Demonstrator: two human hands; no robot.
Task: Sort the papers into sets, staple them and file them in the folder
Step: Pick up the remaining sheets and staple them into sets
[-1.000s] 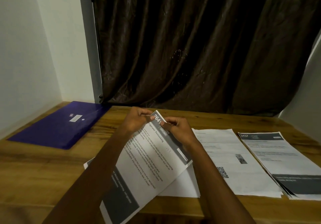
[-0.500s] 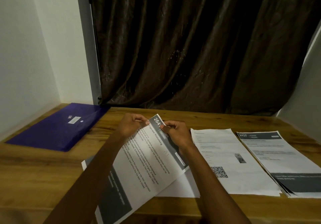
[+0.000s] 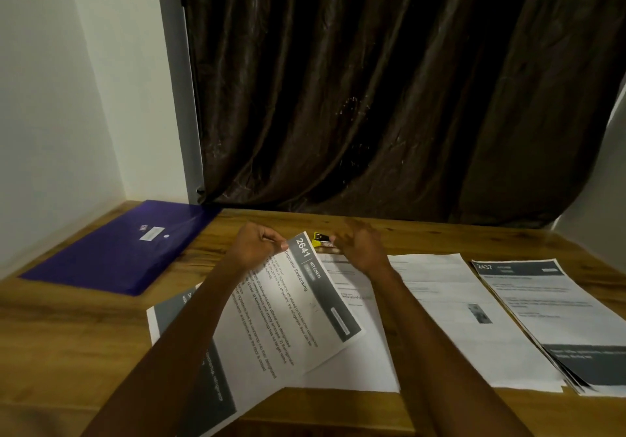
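Observation:
My left hand (image 3: pixel 254 246) pinches the top corner of a paper set headed "2641 KITCHEN" (image 3: pixel 298 311), which is lifted and tilted over the table. My right hand (image 3: pixel 360 246) has come off that set and hovers blurred, fingers relaxed, just right of a small yellow and black stapler (image 3: pixel 323 240) lying on the table behind the papers. More sheets (image 3: pixel 359 345) lie flat under the held set. A purple folder (image 3: pixel 118 250) lies closed at the far left.
Two more paper piles lie to the right: a white one (image 3: pixel 454 318) with a small picture, and a stack headed with a dark band (image 3: pixel 555 314) near the right edge. The wooden table (image 3: pixel 67 335) ends at a wall on the left and a dark curtain (image 3: pixel 389 97) behind.
My right hand has let go of the top of the "2641" set and moved right and back, uncovering the stapler. My left hand still holds the set's corner.

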